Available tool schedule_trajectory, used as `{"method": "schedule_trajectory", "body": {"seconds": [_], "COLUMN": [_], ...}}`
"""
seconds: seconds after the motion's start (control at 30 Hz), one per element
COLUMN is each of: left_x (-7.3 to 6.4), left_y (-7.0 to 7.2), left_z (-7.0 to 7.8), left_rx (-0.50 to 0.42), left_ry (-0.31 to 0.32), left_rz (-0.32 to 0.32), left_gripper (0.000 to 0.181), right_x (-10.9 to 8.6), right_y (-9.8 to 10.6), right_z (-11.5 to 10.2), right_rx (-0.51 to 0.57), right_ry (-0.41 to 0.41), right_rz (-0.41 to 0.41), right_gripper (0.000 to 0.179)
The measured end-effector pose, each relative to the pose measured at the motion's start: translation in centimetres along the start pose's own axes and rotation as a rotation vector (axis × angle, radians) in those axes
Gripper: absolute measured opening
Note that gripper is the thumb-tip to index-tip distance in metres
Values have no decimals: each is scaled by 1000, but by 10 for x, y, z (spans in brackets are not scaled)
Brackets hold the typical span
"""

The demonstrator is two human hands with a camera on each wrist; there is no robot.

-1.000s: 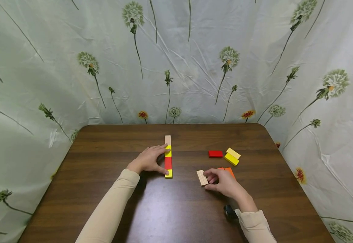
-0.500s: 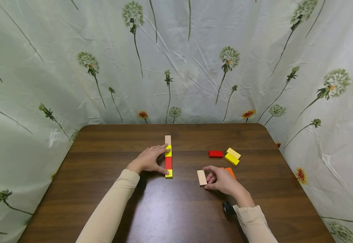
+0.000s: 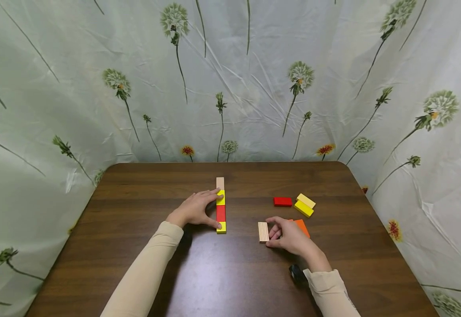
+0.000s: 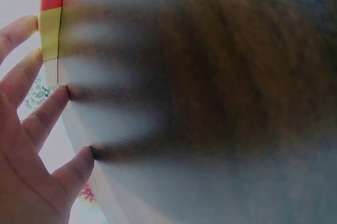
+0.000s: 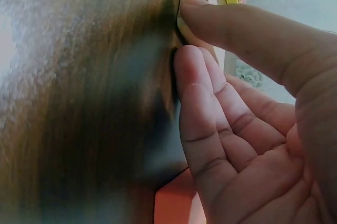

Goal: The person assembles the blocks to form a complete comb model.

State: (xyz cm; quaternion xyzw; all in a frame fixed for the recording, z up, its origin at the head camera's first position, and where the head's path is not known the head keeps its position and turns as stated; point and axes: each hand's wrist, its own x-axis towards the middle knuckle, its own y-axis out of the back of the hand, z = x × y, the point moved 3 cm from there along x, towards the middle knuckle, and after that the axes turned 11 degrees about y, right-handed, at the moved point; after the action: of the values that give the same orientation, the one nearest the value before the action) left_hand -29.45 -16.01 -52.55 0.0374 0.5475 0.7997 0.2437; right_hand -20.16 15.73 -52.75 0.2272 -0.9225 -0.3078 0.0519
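Note:
A straight row of flat blocks runs front to back: a pale wooden block (image 3: 220,182) at the far end, then a yellow block (image 3: 221,201), a red block (image 3: 221,213) and a near yellow block (image 3: 223,229). My left hand (image 3: 194,209) lies along its left side, fingers spread, thumb on the near yellow block and fingertips at the farther one. To the right, my right hand (image 3: 292,237) pinches a plain wooden block (image 3: 262,232) by its two ends, between thumb (image 5: 197,16) and index finger. The other right fingers are curled beside it.
Behind the right hand, an orange block (image 3: 302,226) and part of another show. Farther back lie a red block (image 3: 283,201), a yellow block (image 3: 303,209) and a cream block (image 3: 306,200). A flower-printed curtain (image 3: 254,110) hangs beyond the brown table (image 3: 155,176).
The wooden block in my right hand has turned slightly, from slanted to nearly parallel with the row. My left hand and the row have stayed in place.

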Motion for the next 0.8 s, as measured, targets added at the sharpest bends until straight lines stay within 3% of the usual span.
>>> {"method": "schedule_trajectory", "body": {"seconds": [0.53, 0.8], "left_x": [-1, 1], "left_y": [-1, -1], "left_z": [-1, -2], "left_rx": [7, -6], "left_ry": [-5, -12], "left_rz": [5, 8], "left_gripper": [104, 103], "right_x": [0, 0], "right_y": [-8, -21], "right_z": [0, -9], "right_rx": [58, 31], "right_ry": [31, 112], "right_rz": [23, 26], "right_gripper": [58, 55]}}
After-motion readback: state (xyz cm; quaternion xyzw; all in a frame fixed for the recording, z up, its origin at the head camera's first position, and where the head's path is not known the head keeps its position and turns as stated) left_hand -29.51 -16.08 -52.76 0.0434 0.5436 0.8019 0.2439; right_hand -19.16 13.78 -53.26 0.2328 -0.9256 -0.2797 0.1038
